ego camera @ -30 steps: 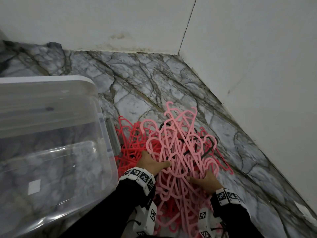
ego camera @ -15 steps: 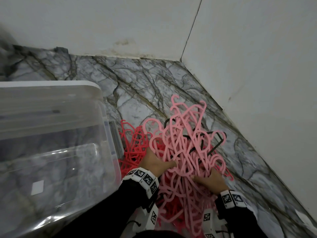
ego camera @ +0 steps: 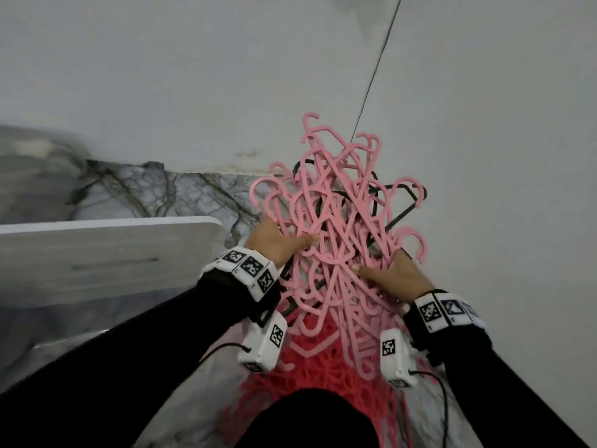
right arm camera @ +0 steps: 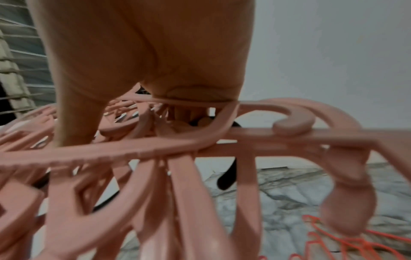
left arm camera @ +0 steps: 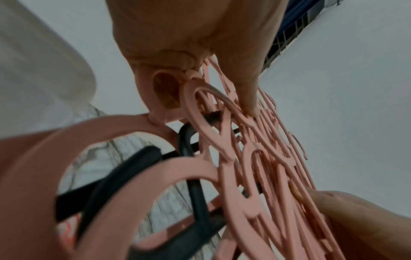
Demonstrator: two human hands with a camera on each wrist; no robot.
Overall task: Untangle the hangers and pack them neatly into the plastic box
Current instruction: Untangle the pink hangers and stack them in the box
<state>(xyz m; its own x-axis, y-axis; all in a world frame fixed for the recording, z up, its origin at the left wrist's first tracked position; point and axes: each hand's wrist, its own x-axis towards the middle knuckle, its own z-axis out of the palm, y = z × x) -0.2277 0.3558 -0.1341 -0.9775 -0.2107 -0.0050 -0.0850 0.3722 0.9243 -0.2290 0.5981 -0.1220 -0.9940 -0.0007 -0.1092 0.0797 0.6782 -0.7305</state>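
**Pink hangers held up in a marble-floored corner**

Head view: both hands grip a tangled bunch of pink hangers (ego camera: 336, 240) with black hangers (ego camera: 400, 215) caught in it, raised before the white walls (ego camera: 484, 124). The left hand (ego camera: 274, 240) and right hand (ego camera: 397, 276) curl around its sides. The plastic box (ego camera: 106, 227) stands to the left on the veined marble floor (ego camera: 193, 195); red hangers (ego camera: 323, 367) lie below.

Left wrist view: fingers (left arm camera: 249, 84) clamp pink loops.

Right wrist view: the right hand closes over pink bars above the floor.
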